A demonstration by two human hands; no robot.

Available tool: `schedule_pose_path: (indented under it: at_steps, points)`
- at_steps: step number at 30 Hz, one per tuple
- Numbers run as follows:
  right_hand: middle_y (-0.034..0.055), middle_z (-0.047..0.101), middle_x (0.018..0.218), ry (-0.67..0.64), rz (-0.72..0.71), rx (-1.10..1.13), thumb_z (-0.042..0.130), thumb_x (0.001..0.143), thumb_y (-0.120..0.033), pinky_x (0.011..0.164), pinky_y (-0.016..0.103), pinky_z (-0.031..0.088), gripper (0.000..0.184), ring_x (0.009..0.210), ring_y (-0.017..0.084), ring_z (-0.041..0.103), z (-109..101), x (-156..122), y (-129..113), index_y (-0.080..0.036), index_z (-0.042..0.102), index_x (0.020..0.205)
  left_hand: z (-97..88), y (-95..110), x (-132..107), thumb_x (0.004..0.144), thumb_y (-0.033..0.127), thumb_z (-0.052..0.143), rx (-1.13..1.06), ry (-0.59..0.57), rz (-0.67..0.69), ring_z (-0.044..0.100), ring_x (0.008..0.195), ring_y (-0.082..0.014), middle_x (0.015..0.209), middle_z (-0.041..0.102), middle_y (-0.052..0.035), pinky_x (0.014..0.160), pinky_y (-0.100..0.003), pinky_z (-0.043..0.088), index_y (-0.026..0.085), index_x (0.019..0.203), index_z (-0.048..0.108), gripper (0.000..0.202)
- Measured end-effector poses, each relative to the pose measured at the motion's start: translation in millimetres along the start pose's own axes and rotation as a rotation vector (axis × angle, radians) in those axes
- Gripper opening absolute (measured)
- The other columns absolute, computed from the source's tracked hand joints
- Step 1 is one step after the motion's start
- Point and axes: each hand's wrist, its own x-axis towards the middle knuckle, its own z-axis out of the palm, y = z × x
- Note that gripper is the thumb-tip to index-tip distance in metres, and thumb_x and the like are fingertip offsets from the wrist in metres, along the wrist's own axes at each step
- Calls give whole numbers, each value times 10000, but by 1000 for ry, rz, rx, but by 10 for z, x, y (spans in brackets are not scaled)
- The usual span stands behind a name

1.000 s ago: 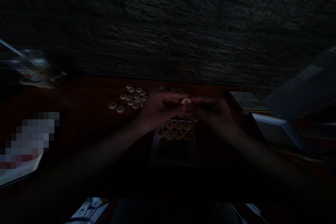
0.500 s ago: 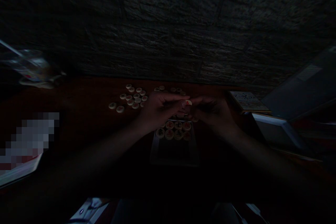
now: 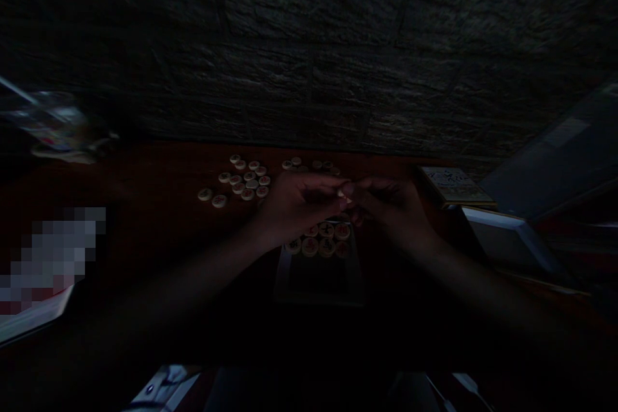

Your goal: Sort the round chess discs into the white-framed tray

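Note:
My left hand [image 3: 294,209] and my right hand [image 3: 389,206] meet above the far part of a shallow box [image 3: 316,299]. Between their fingertips they pinch a pale round Chinese chess piece [image 3: 344,196], mostly covered by the fingers. Rows of Chinese chess pieces [image 3: 327,246] with red and black characters lie in the box below. Its near part shows a dark bare bottom. To the left of my left hand, loose chess pieces [image 3: 252,185] lie scattered on the wooden table [image 3: 159,180]. More pieces [image 3: 296,161] sit behind the hands, partly hidden.
A dark stone wall [image 3: 309,64] rises behind the table. At the right lie a small printed box [image 3: 455,185] and an open shallow tray [image 3: 506,241]. A plastic cup with a straw [image 3: 58,122] stands at the far left, and a blurred-out printed item [image 3: 53,264] lies nearer.
My right thumb and fingers have closed in over the chess piece held at my left fingertips, covering most of its red-marked face. The view has shifted slightly.

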Motion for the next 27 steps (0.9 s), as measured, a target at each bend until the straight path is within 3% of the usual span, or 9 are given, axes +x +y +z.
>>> schedule_pose_path:
  at_steps: [7, 14, 22, 27]
  points:
    - [17, 742, 715, -39, -13, 43, 856, 807, -426, 534, 214, 500, 243, 583, 106, 641, 2, 2, -4, -211, 829, 917, -14, 27, 6, 790, 203, 861, -93, 53, -68, 810, 895, -227, 1031, 830, -78, 840, -348, 678, 186, 1173, 778, 392]
    - [27, 758, 748, -35, -2, 56, 905, 720, -457, 540, 233, 513, 327, 598, 121, 646, 14, 3, -70, -198, 816, 899, -33, 21, 8, 822, 281, 846, -153, 51, -63, 793, 1006, -268, 1202, 789, -97, 889, -406, 678, 180, 1184, 779, 382]
    - [22, 775, 789, -79, -61, 17, 896, 751, -417, 563, 235, 517, 240, 623, 115, 656, 21, 3, -50, -219, 813, 857, -22, 50, 4, 849, 310, 818, -112, 117, -84, 809, 910, -237, 1076, 823, -75, 826, -375, 693, 198, 1075, 814, 252]
    - [22, 740, 689, -34, -32, -14, 873, 764, -490, 530, 236, 510, 308, 574, 122, 641, 4, 0, -20, -200, 809, 850, -15, 41, -1, 879, 337, 787, -109, 70, -73, 811, 899, -241, 1127, 811, -91, 839, -391, 689, 189, 1102, 806, 268]
